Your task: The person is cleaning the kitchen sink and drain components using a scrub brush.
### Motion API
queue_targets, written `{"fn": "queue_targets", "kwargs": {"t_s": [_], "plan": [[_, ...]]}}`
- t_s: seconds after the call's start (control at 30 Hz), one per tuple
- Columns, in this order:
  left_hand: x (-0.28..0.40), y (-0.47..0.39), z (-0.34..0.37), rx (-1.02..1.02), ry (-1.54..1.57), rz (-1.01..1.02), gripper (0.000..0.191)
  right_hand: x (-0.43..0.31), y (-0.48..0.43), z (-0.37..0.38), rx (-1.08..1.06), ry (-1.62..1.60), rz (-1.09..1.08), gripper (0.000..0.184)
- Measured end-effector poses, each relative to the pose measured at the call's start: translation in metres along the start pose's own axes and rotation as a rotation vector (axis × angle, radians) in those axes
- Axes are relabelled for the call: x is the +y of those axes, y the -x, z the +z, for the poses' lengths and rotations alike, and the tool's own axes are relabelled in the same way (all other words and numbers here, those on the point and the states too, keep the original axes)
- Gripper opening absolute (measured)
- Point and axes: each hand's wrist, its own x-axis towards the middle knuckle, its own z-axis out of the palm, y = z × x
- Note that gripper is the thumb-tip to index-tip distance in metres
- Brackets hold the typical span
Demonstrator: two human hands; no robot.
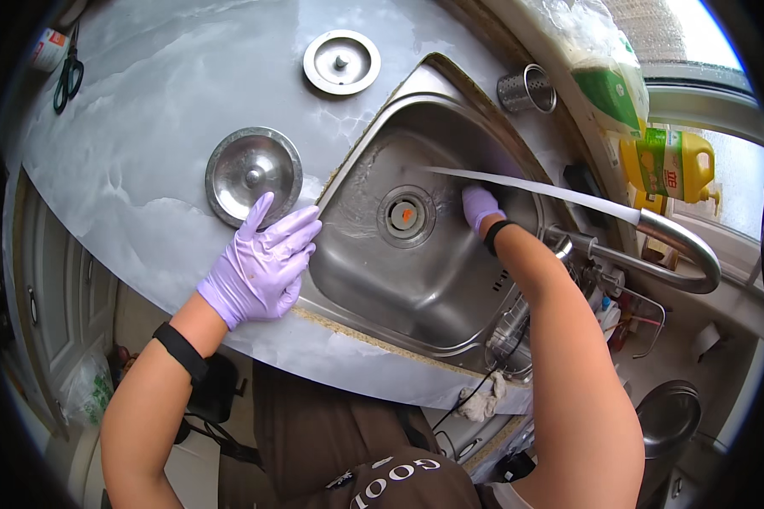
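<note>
My left hand, in a lilac disposable glove, rests palm down at the near left rim of the stainless steel sink. Its fingers are apart and hold nothing; the thumb overlaps the edge of a round metal lid with a centre knob. Inside the basin, my right hand is by the right wall, in a matching glove. Its fingertips are hidden, so its grip does not show. A stream of water runs from the curved faucet above that hand. The drain has an orange bit at its centre.
A round metal sink strainer lies on the grey marbled counter. Behind the basin stand a perforated metal cup, a plastic bag and a yellow bottle. Scissors are at far left. A rag lies at the front edge.
</note>
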Motion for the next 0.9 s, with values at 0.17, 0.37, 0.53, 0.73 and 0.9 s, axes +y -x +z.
{"fn": "queue_targets", "kwargs": {"t_s": [0.17, 0.37, 0.53, 0.73, 0.9], "plan": [[0.003, 0.003, 0.000, 0.011, -0.006, 0.002, 0.027, -0.082, 0.109, 0.055, -0.814, 0.115, -0.655, 0.020], [-0.001, 0.010, 0.003, -0.010, 0.028, -0.015, 0.028, -0.008, 0.040, -0.009, -0.274, 0.436, -0.293, 0.016], [-0.005, 0.010, 0.002, -0.001, 0.021, 0.007, 0.029, -0.036, 0.103, 0.005, -0.486, 0.326, -0.455, 0.018], [-0.006, 0.000, 0.001, 0.036, 0.031, 0.040, 0.029, 0.056, 0.025, 0.034, -0.092, 0.337, -0.053, 0.014], [-0.002, 0.001, -0.003, 0.031, 0.013, 0.049, 0.029, -0.025, 0.000, 0.032, 0.052, -2.041, 0.328, 0.022]]}}
